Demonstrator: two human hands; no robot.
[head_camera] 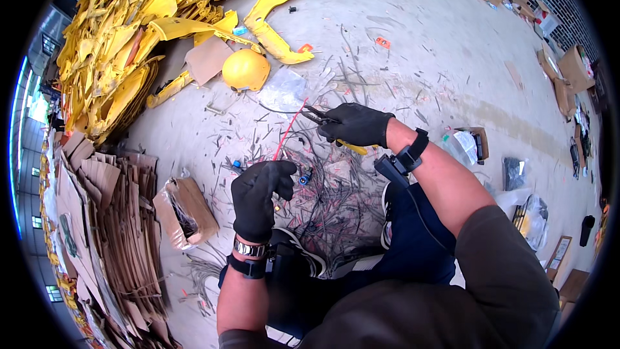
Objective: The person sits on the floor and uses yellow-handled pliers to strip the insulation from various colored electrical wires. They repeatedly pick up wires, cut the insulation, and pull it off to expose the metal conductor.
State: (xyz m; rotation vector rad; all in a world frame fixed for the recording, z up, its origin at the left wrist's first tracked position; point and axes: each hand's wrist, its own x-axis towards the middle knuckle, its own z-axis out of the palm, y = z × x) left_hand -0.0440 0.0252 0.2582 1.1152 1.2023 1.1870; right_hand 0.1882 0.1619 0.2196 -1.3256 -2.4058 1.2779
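Note:
My left hand (pixel 259 194), in a black glove, pinches the lower end of a thin red wire (pixel 289 131). The wire slants up and to the right, its top end close to the tool's jaws; I cannot tell whether they touch. My right hand (pixel 356 123), also gloved in black, grips a dark-jawed hand tool, seemingly pliers or wire strippers (pixel 316 115). A yellow handle (pixel 357 147) shows below that hand. Beneath both hands, cut wire scraps (pixel 334 194) litter the concrete floor. A blue connector (pixel 304 180) lies among them, and a small blue part (pixel 237 164) sits further left.
Yellow plastic panels (pixel 145 5) are heaped at upper left, with a yellow hard hat (pixel 246 70) beside a clear plastic bag (pixel 283 89). Flattened cardboard (pixel 126 232) is stacked at left, near a cardboard box (pixel 186 213). Another open box (pixel 477 143) stands at right.

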